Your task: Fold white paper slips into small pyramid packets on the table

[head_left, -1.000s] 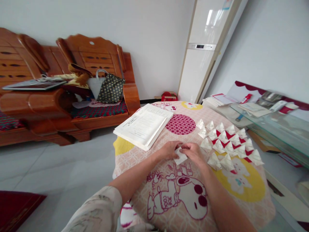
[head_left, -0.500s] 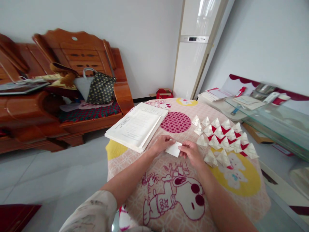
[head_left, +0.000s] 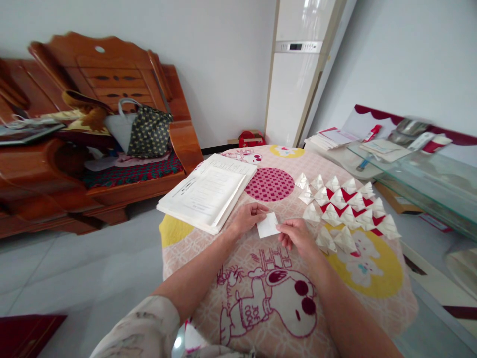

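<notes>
Between my two hands is a small white square of folded paper (head_left: 267, 226), held just above the patterned tablecloth. My left hand (head_left: 249, 218) has its fingers closed at the paper's upper left edge. My right hand (head_left: 295, 232) pinches the right corner between thumb and fingers. To the right stand several folded white paper pyramids (head_left: 345, 214) in rows, the nearest ones close to my right wrist. A stack of printed paper sheets (head_left: 204, 194) lies to the left, beyond my left forearm.
The round table's pink tablecloth (head_left: 208, 253) bears cartoon figures. A glass-topped stand (head_left: 417, 169) with papers, a metal bowl and a paper cup adjoins it on the right. A wooden sofa (head_left: 141, 184) with a dotted bag (head_left: 151, 132) stands back left.
The paper has turned a little between my hands, showing more of its square face. My right hand stays at its right corner. The whole view has shifted slightly.
</notes>
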Demonstrator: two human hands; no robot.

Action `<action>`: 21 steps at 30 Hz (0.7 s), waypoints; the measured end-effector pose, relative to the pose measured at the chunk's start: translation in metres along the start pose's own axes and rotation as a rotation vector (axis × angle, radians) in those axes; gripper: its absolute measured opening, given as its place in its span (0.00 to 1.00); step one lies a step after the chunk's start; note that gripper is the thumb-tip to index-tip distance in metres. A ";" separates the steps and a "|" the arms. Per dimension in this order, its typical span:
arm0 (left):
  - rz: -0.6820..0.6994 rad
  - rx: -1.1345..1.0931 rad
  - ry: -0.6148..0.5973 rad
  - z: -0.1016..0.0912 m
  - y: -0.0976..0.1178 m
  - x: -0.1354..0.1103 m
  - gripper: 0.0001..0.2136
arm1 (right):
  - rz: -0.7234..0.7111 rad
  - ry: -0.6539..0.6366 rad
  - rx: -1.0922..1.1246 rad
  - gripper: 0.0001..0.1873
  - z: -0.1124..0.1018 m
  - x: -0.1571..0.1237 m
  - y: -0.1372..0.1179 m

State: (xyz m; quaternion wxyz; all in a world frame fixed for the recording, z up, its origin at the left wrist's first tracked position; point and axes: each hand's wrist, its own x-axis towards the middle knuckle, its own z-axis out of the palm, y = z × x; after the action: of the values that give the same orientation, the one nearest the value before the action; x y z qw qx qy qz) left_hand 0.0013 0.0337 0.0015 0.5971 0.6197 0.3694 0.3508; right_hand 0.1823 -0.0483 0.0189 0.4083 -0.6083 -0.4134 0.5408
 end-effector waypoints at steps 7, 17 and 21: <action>0.112 0.341 -0.049 0.005 -0.007 0.008 0.11 | 0.185 -0.177 -0.296 0.10 0.009 -0.010 -0.003; 0.410 0.825 -0.077 0.010 -0.004 -0.002 0.08 | -0.673 0.049 -0.652 0.10 -0.011 0.001 0.008; 0.389 0.798 -0.100 0.007 -0.002 -0.014 0.06 | -0.787 -0.087 -0.753 0.16 -0.017 0.004 0.013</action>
State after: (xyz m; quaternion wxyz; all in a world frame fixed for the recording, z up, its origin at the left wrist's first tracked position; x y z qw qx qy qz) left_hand 0.0001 0.0182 -0.0006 0.2514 0.8757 0.3231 0.2562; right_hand 0.2003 -0.0495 0.0070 0.3164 -0.4888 -0.7913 0.1865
